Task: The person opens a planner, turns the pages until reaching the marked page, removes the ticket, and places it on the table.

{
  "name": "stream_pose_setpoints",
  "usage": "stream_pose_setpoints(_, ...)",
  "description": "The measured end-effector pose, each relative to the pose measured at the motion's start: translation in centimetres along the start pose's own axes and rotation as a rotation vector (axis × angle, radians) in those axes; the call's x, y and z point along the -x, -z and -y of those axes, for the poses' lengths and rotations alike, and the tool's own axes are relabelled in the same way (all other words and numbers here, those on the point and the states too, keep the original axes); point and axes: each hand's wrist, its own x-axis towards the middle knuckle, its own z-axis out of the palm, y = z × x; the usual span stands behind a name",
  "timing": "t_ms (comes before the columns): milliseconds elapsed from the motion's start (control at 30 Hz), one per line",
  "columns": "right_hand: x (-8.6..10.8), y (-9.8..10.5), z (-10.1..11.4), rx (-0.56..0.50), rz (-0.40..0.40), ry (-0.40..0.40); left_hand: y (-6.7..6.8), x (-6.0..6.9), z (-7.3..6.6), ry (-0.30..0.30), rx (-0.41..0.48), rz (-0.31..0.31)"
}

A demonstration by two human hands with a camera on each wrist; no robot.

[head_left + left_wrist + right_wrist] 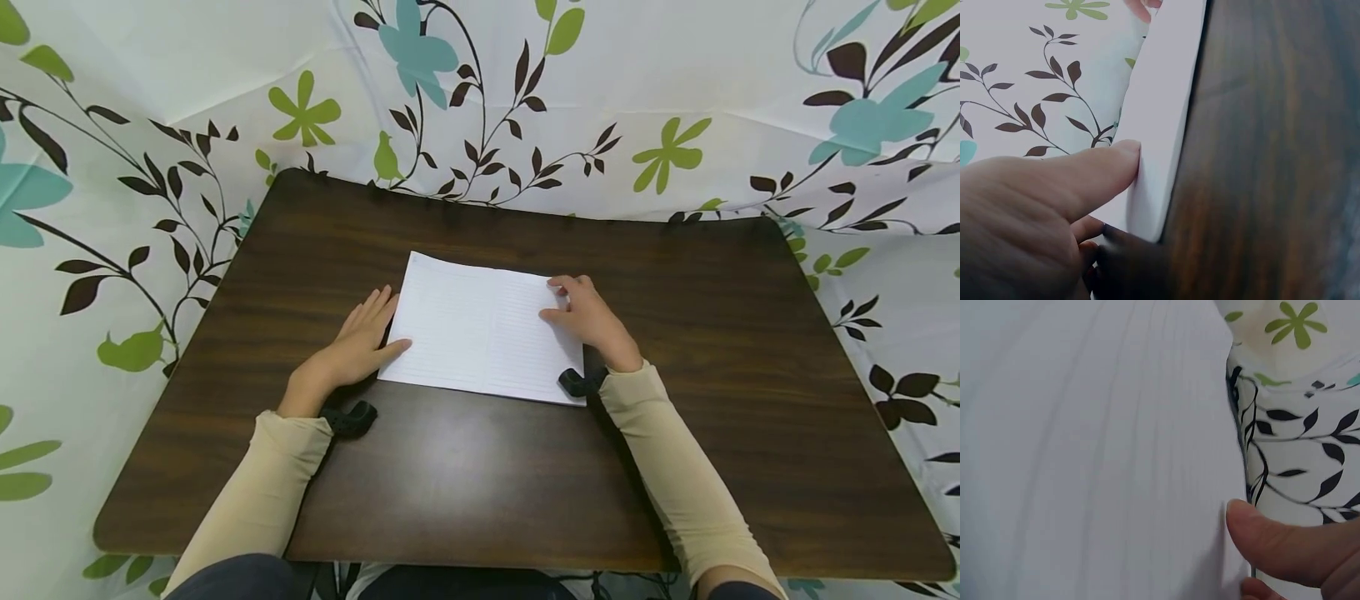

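Observation:
An open notebook (480,329) with white, ruled pages lies on the brown table, its fold running down the middle. My left hand (352,346) rests at its left edge, fingers straight along the tabletop, with the thumb over the page margin. In the left wrist view that thumb (1100,178) touches the paper near a corner. At the upper right edge, my right hand (592,317) has bent fingers and holds the page side. The right wrist view shows the right thumb (1279,544) on the edge of the ruled page (1116,456), with a fingertip just below it.
The dark wood table (750,417) extends on all sides of the notebook. A white cloth (525,150) printed with leaves and flowers hangs behind it and at both sides. Black wrist devices (351,419) sit at both wrists, the right one overlapping the notebook's lower right corner.

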Motion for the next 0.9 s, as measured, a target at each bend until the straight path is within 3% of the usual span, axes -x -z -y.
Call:
stream_pose_setpoints(200,-0.4,0.3,-1.0,0.029,-0.011,-0.066,-0.2,0.2,0.1,0.041,-0.023,0.022)
stream_pose_setpoints(600,-0.5,0.7,-1.4,0.032,-0.034,-0.082,-0.4,-0.2,0.8,0.049,-0.027,0.007)
stream_pose_setpoints(900,-0.1,0.9,-1.3,0.085,-0.173,-0.016,-0.1,-0.1,0.1,0.052,-0.048,0.029)
